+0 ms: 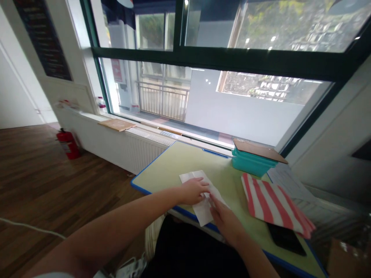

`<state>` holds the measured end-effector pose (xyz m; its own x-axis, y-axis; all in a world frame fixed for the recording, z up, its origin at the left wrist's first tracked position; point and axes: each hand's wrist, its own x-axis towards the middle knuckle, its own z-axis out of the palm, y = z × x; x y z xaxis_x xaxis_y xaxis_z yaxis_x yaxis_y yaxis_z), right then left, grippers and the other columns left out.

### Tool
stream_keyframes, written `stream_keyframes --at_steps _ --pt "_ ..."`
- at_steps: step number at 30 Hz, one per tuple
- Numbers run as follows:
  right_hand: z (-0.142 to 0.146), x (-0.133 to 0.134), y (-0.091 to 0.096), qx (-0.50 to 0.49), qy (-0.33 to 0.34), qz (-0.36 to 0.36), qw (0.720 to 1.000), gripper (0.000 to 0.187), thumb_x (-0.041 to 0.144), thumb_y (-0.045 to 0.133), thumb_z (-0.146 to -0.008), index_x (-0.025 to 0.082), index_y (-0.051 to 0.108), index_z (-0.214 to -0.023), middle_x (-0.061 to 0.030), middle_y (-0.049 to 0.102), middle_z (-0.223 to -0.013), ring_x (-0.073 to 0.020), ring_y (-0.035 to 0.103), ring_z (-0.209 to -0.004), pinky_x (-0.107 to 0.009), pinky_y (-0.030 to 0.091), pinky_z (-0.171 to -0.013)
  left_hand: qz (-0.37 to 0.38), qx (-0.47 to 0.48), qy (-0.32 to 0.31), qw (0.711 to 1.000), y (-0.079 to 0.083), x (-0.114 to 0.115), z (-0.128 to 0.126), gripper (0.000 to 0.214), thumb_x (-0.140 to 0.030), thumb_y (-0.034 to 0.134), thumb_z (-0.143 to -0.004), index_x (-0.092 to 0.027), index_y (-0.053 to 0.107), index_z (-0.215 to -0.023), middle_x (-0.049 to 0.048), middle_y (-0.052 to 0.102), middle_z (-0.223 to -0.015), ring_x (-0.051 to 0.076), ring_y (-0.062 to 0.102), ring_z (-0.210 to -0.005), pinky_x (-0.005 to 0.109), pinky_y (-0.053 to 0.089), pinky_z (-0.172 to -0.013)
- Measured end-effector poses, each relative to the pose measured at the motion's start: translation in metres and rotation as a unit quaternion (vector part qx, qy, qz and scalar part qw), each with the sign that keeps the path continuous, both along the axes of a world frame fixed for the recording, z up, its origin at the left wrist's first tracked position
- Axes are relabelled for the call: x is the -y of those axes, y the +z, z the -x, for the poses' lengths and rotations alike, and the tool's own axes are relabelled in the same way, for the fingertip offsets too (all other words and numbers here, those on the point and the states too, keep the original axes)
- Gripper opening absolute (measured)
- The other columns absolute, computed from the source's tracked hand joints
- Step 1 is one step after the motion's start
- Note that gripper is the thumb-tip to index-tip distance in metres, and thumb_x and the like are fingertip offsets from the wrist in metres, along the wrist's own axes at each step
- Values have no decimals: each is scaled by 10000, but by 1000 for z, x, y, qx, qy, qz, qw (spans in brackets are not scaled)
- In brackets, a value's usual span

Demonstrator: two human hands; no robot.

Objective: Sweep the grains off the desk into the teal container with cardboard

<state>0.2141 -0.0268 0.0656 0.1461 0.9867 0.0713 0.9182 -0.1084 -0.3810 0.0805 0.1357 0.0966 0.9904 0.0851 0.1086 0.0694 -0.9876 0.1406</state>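
Observation:
A white sheet of paper [204,214] with creases lies near the front edge of the pale yellow-green table, partly covered by both hands. My left hand [193,191] rests on top of it, fingers stretched to the right across its middle. From the right, my right hand [227,222] holds the paper's edge, its index finger close to the left fingertips and its thumb lower down. What the right fingers do underneath is hidden.
On the table's right are a red-and-white striped cloth pouch [269,199], a dark phone [285,238] and a teal box [253,162] with a brown board on top. A radiator [145,152] runs below the window. A fire extinguisher [68,143] stands on the floor at left.

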Motion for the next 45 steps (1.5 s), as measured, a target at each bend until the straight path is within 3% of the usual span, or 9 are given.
stream_keyframes --at_steps 5,11,18,24,29,33,38,41,45 --pt "4 1 16 103 -22 3 994 473 251 315 -971 101 617 -1303 -161 614 -1325 -279 566 -1219 -467 412 -1079 4 -20 -12 1000 -14 -4 9 604 -505 403 -959 -177 466 -1463 147 401 -1545 393 363 -1394 564 285 -1125" --pt "24 6 2 146 -27 24 989 565 302 366 -961 22 449 -1444 -179 419 -1509 -295 368 -1418 -466 329 -1162 30 -15 6 999 -15 14 23 933 -812 480 -752 -211 461 -1466 217 401 -1521 473 347 -1380 664 237 -1095" --pt "-1 4 -24 170 -43 32 984 626 383 244 -1000 -10 388 -1467 -176 304 -1544 -293 273 -1450 -481 287 -1184 55 -51 -38 996 -16 9 -22 897 -703 223 -919 -57 301 -1536 248 214 -1597 409 179 -1475 569 131 -1173" --pt "-34 -47 -4 145 -100 128 976 645 335 227 -979 -37 280 -1504 -183 217 -1581 -295 192 -1477 -454 191 -1212 46 -82 -70 993 -16 -47 -77 918 -740 333 -878 -125 277 -1558 178 183 -1619 356 155 -1494 533 96 -1191" --pt "-55 -126 4 97 -96 135 981 667 355 219 -980 -23 216 -1530 -182 164 -1609 -284 133 -1497 -424 103 -1222 41 -99 -7 994 -21 -121 -92 934 -744 327 -877 -118 247 -1566 188 162 -1620 328 165 -1497 481 109 -1198" --pt "-52 -201 7 73 -62 120 988 719 483 195 -980 41 225 -1547 -153 159 -1623 -256 123 -1502 -405 111 -1219 24 -105 95 990 -27 -182 -71 877 -735 268 -900 -165 262 -1566 165 161 -1624 286 162 -1503 445 135 -1198" --pt "-16 -273 14 52 47 114 991 760 564 208 -967 87 205 -1559 -124 140 -1629 -224 106 -1504 -386 105 -1218 -3 -113 185 976 -30 -237 -8 832 -668 271 -937 -104 295 -1548 208 181 -1607 310 164 -1499 473 128 -1194" --pt "4 -283 16 44 136 116 983 789 586 316 -943 99 220 -1557 -132 125 -1626 -222 99 -1504 -371 92 -1218 8 -139 207 968 -29 -240 40 851 -670 319 -924 -110 250 -1562 210 133 -1615 316 114 -1504 482 140 -1191" --pt "20 -260 12 41 220 106 969 832 624 380 -915 128 209 -1561 -141 95 -1620 -241 71 -1504 -415 81 -1219 45 -159 196 966 -18 -202 101 888 -679 353 -911 -124 173 -1580 227 36 -1615 342 41 -1503 523 166 -1179"
